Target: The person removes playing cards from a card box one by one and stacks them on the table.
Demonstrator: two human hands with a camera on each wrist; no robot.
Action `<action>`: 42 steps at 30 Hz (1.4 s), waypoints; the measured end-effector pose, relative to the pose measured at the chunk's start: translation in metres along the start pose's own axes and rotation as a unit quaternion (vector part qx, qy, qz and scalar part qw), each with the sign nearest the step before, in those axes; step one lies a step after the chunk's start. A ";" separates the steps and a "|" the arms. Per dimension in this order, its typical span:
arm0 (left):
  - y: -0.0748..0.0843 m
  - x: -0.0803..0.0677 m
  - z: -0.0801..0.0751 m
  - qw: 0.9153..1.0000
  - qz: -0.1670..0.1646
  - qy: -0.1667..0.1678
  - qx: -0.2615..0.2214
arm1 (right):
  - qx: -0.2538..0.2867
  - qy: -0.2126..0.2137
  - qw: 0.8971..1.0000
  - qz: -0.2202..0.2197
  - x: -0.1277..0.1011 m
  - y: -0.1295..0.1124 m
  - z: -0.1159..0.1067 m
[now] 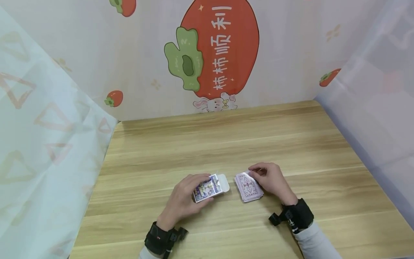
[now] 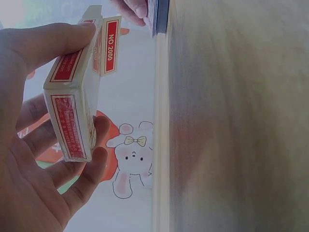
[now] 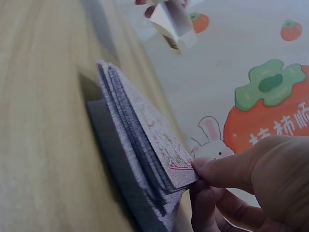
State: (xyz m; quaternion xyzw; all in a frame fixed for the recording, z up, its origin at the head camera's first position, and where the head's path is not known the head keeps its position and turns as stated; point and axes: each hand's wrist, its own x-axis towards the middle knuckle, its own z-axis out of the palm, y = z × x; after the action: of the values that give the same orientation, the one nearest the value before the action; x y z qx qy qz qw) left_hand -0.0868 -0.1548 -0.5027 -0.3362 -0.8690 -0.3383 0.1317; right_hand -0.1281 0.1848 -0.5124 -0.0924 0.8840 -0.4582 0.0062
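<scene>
A card box (image 1: 208,187) with its white flap open is held in my left hand (image 1: 187,196), just above the wooden table (image 1: 200,144). The left wrist view shows thumb and fingers curled round the red-and-white box (image 2: 75,108). To its right a deck of playing cards (image 1: 247,187) lies face down on the table, slightly fanned. My right hand (image 1: 270,180) rests at the deck's far right corner, fingertips pinching the edge of the top cards (image 3: 159,145), which are lifted a little.
Printed curtains enclose the table on the left, back and right; the back one (image 1: 220,54) bears a large red fruit and a rabbit. Bare wood stretches behind and beside the hands. Black wrist straps (image 1: 294,216) sit on both arms.
</scene>
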 end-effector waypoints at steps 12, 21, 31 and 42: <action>0.001 0.002 -0.002 1.000 -0.007 -0.005 0.002 | -0.029 0.015 0.999 -0.020 0.001 -0.004 0.002; 0.002 0.000 0.002 1.000 0.018 -0.015 -0.018 | 0.045 0.045 0.995 -0.073 -0.011 -0.019 0.010; 0.006 0.000 0.005 0.998 0.040 -0.022 -0.037 | 0.219 -0.079 0.970 -0.078 -0.027 -0.039 0.047; 0.009 -0.001 0.006 0.997 0.061 -0.017 -0.043 | 0.198 -0.115 0.971 -0.076 -0.031 -0.044 0.057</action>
State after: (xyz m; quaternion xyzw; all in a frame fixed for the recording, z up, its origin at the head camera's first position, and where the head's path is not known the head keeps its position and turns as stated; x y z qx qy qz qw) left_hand -0.0800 -0.1467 -0.5030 -0.3997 -0.8338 -0.3605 0.1225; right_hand -0.0851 0.1194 -0.5124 -0.2082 0.7596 -0.6094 0.0907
